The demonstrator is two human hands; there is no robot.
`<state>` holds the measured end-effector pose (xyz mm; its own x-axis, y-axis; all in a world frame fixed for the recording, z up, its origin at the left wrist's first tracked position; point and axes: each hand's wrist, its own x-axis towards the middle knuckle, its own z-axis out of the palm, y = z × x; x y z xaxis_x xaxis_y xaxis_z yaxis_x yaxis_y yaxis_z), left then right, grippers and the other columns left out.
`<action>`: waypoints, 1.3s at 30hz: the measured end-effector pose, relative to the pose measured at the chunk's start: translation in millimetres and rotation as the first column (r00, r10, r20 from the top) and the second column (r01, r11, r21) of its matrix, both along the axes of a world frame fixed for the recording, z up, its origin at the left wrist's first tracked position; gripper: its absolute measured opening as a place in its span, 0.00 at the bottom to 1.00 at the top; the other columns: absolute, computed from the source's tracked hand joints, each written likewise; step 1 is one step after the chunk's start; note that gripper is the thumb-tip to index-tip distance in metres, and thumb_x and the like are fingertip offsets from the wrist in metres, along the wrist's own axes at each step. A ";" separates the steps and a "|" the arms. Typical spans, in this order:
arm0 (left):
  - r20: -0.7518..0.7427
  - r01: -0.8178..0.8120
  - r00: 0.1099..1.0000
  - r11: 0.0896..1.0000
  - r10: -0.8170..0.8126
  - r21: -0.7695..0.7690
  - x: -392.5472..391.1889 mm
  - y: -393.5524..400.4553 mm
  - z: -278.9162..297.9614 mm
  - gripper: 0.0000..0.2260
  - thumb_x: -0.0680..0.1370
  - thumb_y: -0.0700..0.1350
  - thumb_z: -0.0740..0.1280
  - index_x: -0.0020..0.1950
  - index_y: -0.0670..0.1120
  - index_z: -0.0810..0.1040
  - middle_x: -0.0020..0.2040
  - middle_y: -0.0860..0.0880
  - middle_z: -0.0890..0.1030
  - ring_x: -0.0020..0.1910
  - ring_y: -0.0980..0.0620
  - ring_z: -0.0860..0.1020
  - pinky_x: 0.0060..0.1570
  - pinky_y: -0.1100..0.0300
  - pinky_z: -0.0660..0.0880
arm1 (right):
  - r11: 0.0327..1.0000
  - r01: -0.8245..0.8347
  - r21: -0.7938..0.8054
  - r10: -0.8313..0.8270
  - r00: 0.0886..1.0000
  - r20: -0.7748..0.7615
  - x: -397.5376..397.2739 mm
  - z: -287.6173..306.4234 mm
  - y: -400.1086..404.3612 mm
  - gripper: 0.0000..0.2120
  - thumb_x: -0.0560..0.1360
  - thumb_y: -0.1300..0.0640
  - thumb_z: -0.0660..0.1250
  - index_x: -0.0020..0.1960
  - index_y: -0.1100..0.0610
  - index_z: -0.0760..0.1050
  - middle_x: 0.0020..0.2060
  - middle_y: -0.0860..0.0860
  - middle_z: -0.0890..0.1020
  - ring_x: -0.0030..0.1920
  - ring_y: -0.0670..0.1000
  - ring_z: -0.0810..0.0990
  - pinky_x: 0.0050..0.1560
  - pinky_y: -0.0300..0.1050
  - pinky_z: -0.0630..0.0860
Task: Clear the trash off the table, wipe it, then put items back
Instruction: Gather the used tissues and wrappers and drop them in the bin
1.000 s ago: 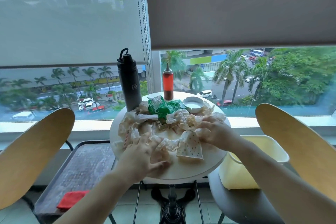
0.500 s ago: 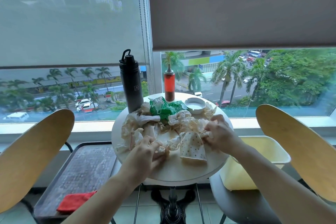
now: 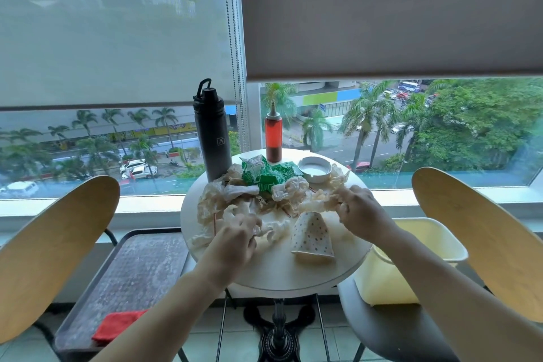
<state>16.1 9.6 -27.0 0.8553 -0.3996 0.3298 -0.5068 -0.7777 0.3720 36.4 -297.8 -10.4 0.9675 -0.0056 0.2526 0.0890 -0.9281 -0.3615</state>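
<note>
A round white table (image 3: 273, 270) holds a heap of crumpled tissues (image 3: 232, 197), a green wrapper (image 3: 261, 175) and a flattened dotted paper cup (image 3: 312, 236). My left hand (image 3: 235, 244) grips crumpled tissue at the near left of the heap. My right hand (image 3: 363, 211) pinches crumpled paper at the heap's right side. A black flask (image 3: 212, 134), a red sauce bottle (image 3: 273, 137) and a white ashtray (image 3: 315, 169) stand at the table's far edge.
A pale yellow bin (image 3: 411, 258) sits on the chair at the right, below the table edge. A red cloth (image 3: 117, 328) lies on the dark tray-like seat (image 3: 129, 273) at the left. Two wooden chair backs (image 3: 50, 247) flank the table; a window sill runs behind.
Both hands have drawn the tissues inward and bunched them. My left hand moved from flat on the paper to curled round it; my right hand lifted slightly with its paper.
</note>
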 end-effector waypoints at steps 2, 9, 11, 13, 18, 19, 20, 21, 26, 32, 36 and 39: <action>0.024 0.001 1.000 1.000 -0.001 -0.007 -1.2 -2.9 3.3 0.15 0.78 0.35 0.67 0.63 0.45 0.78 0.59 0.41 0.79 0.54 0.43 0.80 0.57 0.55 0.79 | 1.000 0.022 0.005 -0.022 0.999 0.033 0.7 3.3 0.3 0.16 0.78 0.59 0.61 0.64 0.59 0.75 0.52 0.61 0.78 0.55 0.63 0.75 0.56 0.55 0.75; 0.076 -0.008 0.997 0.996 0.015 -0.092 -1.6 -14.7 20.7 0.11 0.80 0.41 0.64 0.61 0.44 0.81 0.52 0.47 0.76 0.54 0.47 0.76 0.57 0.57 0.76 | 0.997 0.073 0.037 -0.076 0.993 0.091 -0.6 15.4 2.3 0.16 0.76 0.57 0.63 0.61 0.62 0.77 0.53 0.62 0.79 0.55 0.64 0.74 0.56 0.53 0.72; 0.083 -0.013 0.996 0.996 0.021 -0.093 -0.5 -18.2 26.4 0.09 0.80 0.42 0.64 0.58 0.44 0.80 0.50 0.47 0.76 0.52 0.48 0.75 0.53 0.54 0.77 | 0.997 0.060 0.046 -0.065 0.992 0.113 -2.5 18.5 1.2 0.15 0.75 0.57 0.68 0.58 0.63 0.79 0.52 0.61 0.78 0.54 0.63 0.74 0.53 0.51 0.73; 0.076 -0.026 0.997 0.995 0.034 -0.100 0.0 -21.5 31.9 0.08 0.81 0.45 0.63 0.56 0.44 0.79 0.51 0.47 0.75 0.51 0.47 0.75 0.51 0.57 0.75 | 0.998 0.014 0.054 -0.022 0.988 0.153 -2.6 20.2 0.0 0.12 0.72 0.56 0.73 0.52 0.62 0.81 0.50 0.59 0.78 0.50 0.61 0.77 0.51 0.47 0.75; 0.100 -0.020 0.995 0.997 0.027 -0.068 0.8 -23.1 43.7 0.17 0.79 0.60 0.67 0.55 0.47 0.75 0.50 0.49 0.71 0.45 0.52 0.73 0.40 0.70 0.66 | 0.996 0.011 0.086 -0.029 0.978 0.205 -4.0 27.7 1.9 0.07 0.71 0.61 0.70 0.47 0.63 0.79 0.42 0.58 0.82 0.41 0.60 0.81 0.40 0.48 0.78; 0.114 -0.011 0.993 0.998 0.019 -0.069 1.4 -22.8 45.5 0.17 0.78 0.58 0.69 0.55 0.46 0.76 0.50 0.49 0.71 0.43 0.53 0.73 0.39 0.72 0.65 | 0.995 0.025 0.097 -0.045 0.977 0.210 -4.4 28.8 2.3 0.06 0.71 0.61 0.69 0.47 0.63 0.77 0.40 0.58 0.82 0.39 0.61 0.80 0.38 0.49 0.78; 0.131 0.000 0.991 0.997 0.010 -0.074 2.3 -22.7 47.0 0.14 0.77 0.54 0.72 0.54 0.45 0.76 0.50 0.49 0.71 0.42 0.53 0.74 0.39 0.72 0.67 | 0.993 0.024 0.113 -0.048 0.975 0.215 -5.3 29.8 2.7 0.06 0.72 0.62 0.68 0.48 0.62 0.76 0.39 0.57 0.82 0.39 0.61 0.81 0.37 0.50 0.78; 0.145 0.009 0.989 0.997 0.001 -0.074 4.2 -22.6 47.7 0.12 0.77 0.49 0.74 0.52 0.44 0.77 0.49 0.49 0.71 0.40 0.53 0.75 0.39 0.71 0.72 | 0.991 0.017 0.134 -0.046 0.975 0.216 -6.4 31.0 3.4 0.09 0.73 0.63 0.68 0.52 0.61 0.75 0.40 0.57 0.83 0.39 0.60 0.81 0.37 0.49 0.78; 0.174 0.014 0.985 0.998 -0.004 -0.054 10.0 -22.2 51.3 0.10 0.74 0.38 0.75 0.49 0.42 0.75 0.46 0.48 0.75 0.38 0.53 0.75 0.39 0.66 0.72 | 0.995 0.000 0.097 -0.021 0.975 0.220 -5.5 30.9 1.3 0.17 0.73 0.66 0.64 0.60 0.58 0.80 0.46 0.56 0.84 0.45 0.57 0.81 0.43 0.41 0.70; 0.189 0.052 0.981 0.998 -0.045 -0.030 11.8 -22.6 54.3 0.10 0.77 0.39 0.71 0.49 0.44 0.70 0.44 0.48 0.74 0.36 0.52 0.74 0.33 0.71 0.66 | 0.989 0.081 0.125 -0.104 0.975 0.196 -9.5 30.1 3.0 0.06 0.73 0.64 0.64 0.44 0.58 0.80 0.41 0.56 0.80 0.42 0.58 0.77 0.43 0.40 0.65; 0.195 0.106 0.976 0.993 -0.093 -0.059 13.8 -26.9 58.9 0.11 0.77 0.42 0.72 0.50 0.44 0.71 0.44 0.49 0.72 0.36 0.54 0.72 0.33 0.71 0.62 | 0.983 0.099 0.157 -0.128 0.973 0.190 -16.4 36.4 4.6 0.07 0.76 0.59 0.64 0.47 0.61 0.80 0.45 0.57 0.80 0.45 0.58 0.78 0.45 0.41 0.66; 0.171 0.160 0.974 0.986 -0.149 -0.053 18.3 -33.9 62.2 0.18 0.74 0.43 0.77 0.57 0.42 0.73 0.50 0.50 0.70 0.43 0.54 0.73 0.43 0.73 0.67 | 0.976 0.112 0.189 -0.149 0.969 0.196 -23.9 43.2 3.3 0.08 0.76 0.54 0.68 0.44 0.59 0.78 0.41 0.54 0.80 0.41 0.56 0.78 0.40 0.42 0.66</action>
